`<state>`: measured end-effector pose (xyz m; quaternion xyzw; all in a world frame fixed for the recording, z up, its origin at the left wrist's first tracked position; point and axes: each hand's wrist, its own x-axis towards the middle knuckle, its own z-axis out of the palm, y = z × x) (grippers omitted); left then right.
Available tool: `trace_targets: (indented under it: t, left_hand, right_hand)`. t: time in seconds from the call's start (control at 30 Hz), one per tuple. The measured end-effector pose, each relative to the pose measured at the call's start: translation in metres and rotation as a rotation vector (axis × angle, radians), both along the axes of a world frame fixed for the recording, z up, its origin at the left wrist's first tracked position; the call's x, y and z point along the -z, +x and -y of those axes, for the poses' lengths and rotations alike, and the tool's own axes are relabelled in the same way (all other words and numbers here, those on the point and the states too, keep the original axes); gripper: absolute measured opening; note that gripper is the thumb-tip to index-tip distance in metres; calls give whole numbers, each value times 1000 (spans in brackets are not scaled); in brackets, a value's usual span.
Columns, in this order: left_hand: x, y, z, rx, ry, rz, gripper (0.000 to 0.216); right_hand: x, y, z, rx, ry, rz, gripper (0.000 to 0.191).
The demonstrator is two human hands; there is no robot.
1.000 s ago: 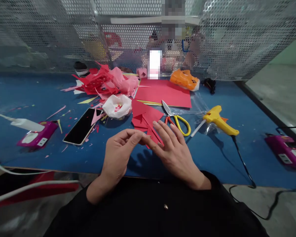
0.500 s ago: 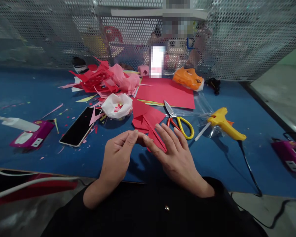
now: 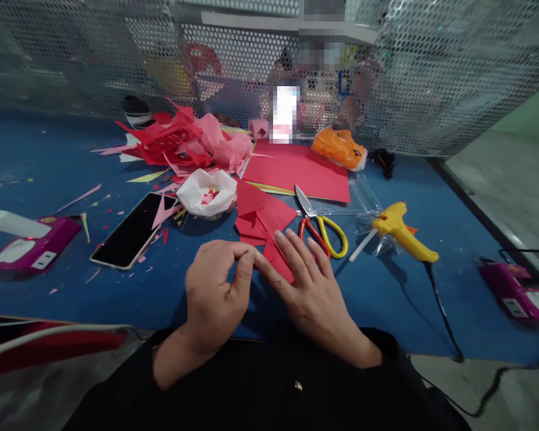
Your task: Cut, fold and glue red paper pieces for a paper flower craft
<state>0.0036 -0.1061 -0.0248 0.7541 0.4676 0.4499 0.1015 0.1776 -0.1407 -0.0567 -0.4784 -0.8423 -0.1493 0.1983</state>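
Ok: left hand (image 3: pixel 213 293) curled, thumb and forefinger pinched together at the near corner of the folded red paper (image 3: pixel 268 216), mid-front on the blue table (image 3: pixel 381 302); unclear if they grip it. Paper looks light, thin, easily creased, so take an edge. Right hand (image 3: pixel 314 290) flat, fingers spread, pressing it down. Scissors (image 3: pixel 320 225) just beside.

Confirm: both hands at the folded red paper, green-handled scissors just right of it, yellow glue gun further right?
No: head view shows the scissors have yellow and red handles, not green. The left hand and right hand are at the folded red paper; the yellow glue gun lies further right.
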Motion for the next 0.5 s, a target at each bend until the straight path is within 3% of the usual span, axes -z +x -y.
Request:
trace_targets:
  t: [0.1, 0.27, 0.33, 0.5]
  left_hand:
    - [0, -1, -2, 5, -3, -7, 19]
    - [-4, 1, -7, 120, -436, 265, 24]
    - [-4, 2, -9, 148, -532, 394, 26]
    - [1, -1, -14, 112, -531, 611, 38]
  right_hand:
    - [0, 0, 1, -13, -21, -2, 84]
    - [3, -1, 2, -10, -39, -19, 83]
    - [5, -2, 1, -5, -29, -31, 80]
    - [7, -2, -1, 10, -8, -60, 71]
